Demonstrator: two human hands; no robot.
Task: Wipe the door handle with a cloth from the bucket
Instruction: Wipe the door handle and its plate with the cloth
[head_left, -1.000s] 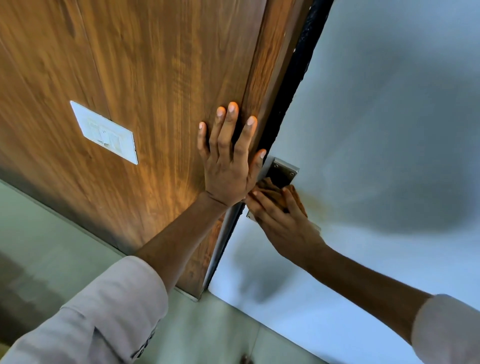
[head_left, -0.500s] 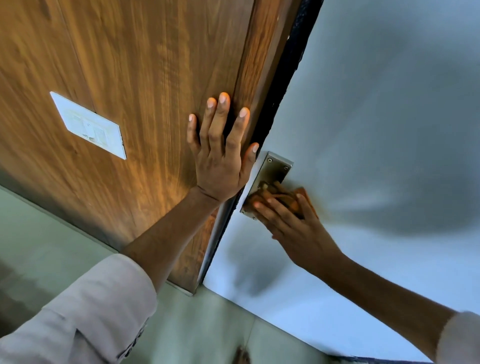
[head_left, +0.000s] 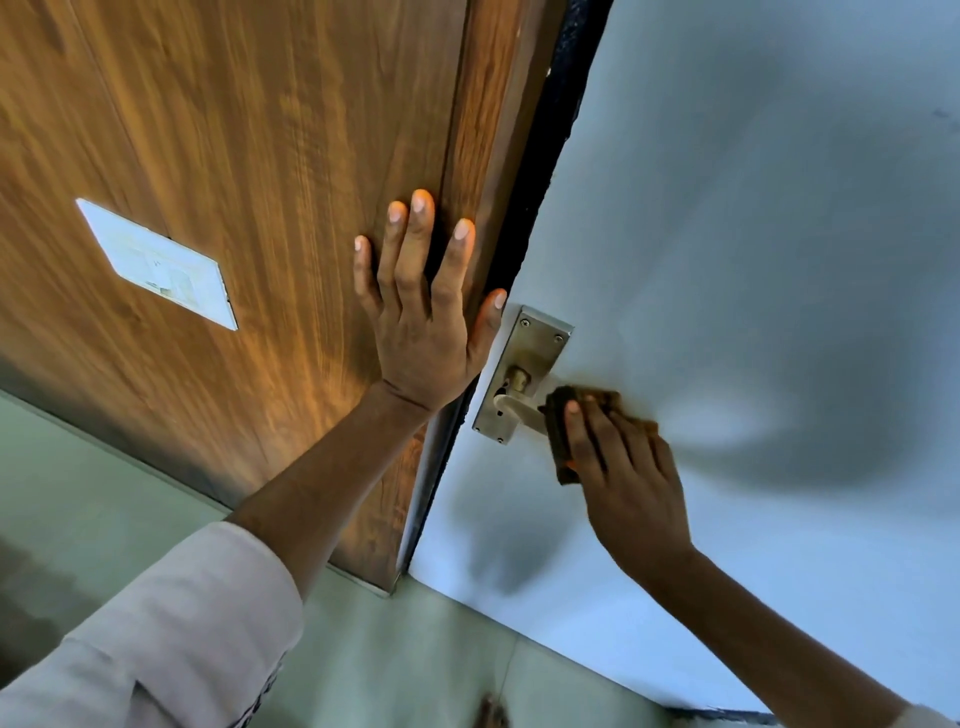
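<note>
- A white switch plate (head_left: 156, 264) sits on the wood-grain panel (head_left: 249, 156) at far left, well apart from both hands.
- The left hand (head_left: 423, 332) lies flat on the wood panel beside the dark door edge, fingers spread and straight, holding nothing; its thumb points toward the metal backplate (head_left: 540, 343).
- The backplate is screwed to the pale door (head_left: 753, 234), just right of the thumb tip, with a round knob at its middle.
- The door handle (head_left: 519, 410) juts from the lower part of the plate; its outer end disappears under the cloth.
- The brown cloth (head_left: 563, 441) is folded around the handle's end, pressed there by the right hand (head_left: 631, 478).
- The right fingers (head_left: 584, 436) lie over the cloth's top, curled down onto it, with cloth showing past the fingertips and below the index finger.
</note>
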